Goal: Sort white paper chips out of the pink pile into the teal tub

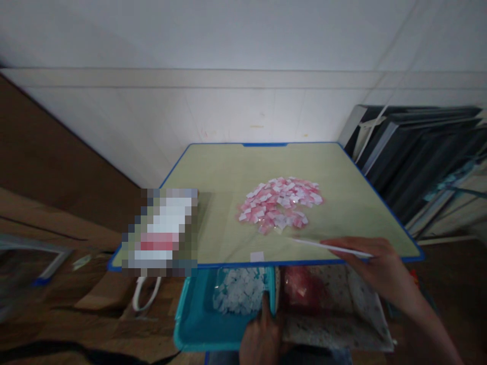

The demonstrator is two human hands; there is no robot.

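My right hand (375, 258) pinches a long thin white stick (331, 247) over the near right part of the board. The stick points left, its tip in front of a pile of small pink-and-white packets (281, 200). Below the board's near edge, my left hand (261, 337) is over the right side of a teal basket (201, 332), index finger stretched forward and other fingers folded. No held thing shows in it. Near that fingertip lies a heap of small white translucent pieces (239, 291). A single pale square (257, 257) lies at the board's near edge.
The pale green tabletop (213, 167) has a blue rim and meets a white wall (258, 111). A pixelated object (163, 228) stands on its left. Below, right of the basket, a speckled tray (342, 324) holds something red in clear plastic (302, 286). Dark panels (418, 152) lean at right.
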